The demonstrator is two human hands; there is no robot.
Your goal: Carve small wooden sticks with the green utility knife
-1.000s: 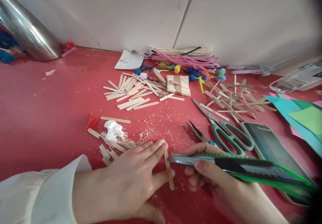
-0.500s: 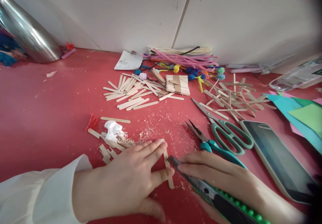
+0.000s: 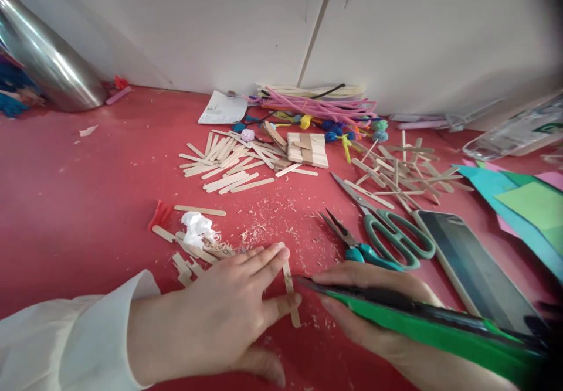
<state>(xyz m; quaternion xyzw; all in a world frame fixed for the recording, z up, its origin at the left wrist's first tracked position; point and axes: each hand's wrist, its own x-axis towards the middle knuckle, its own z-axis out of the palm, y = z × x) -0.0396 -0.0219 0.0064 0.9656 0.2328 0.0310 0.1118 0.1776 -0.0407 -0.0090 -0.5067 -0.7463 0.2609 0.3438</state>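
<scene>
My left hand (image 3: 224, 315) holds a wooden craft stick (image 3: 289, 282) down on the red table, its fingertips pressing near the stick's upper end and on its lower part. In my right hand (image 3: 365, 309) is a green and black utility knife (image 3: 422, 315), gripped between thumb and fingers. The knife's tip points left, right beside the middle of the stick; whether it touches cannot be made out. A small dark mark shows on the stick there. Pale wood shavings (image 3: 259, 227) lie scattered beyond my hands.
Teal pliers (image 3: 352, 241), green-handled scissors (image 3: 387, 227) and a phone (image 3: 466, 262) lie to the right. Further back are craft-stick piles (image 3: 229, 156), pink pipe cleaners (image 3: 316, 106) and coloured paper (image 3: 514, 197). White crumpled tissue (image 3: 197, 228) is left; a metal bottle (image 3: 53, 57) stands far left.
My right hand has turned the knife, so its green side now faces me and it lies at a flatter angle. My left hand and the stick stay almost in place.
</scene>
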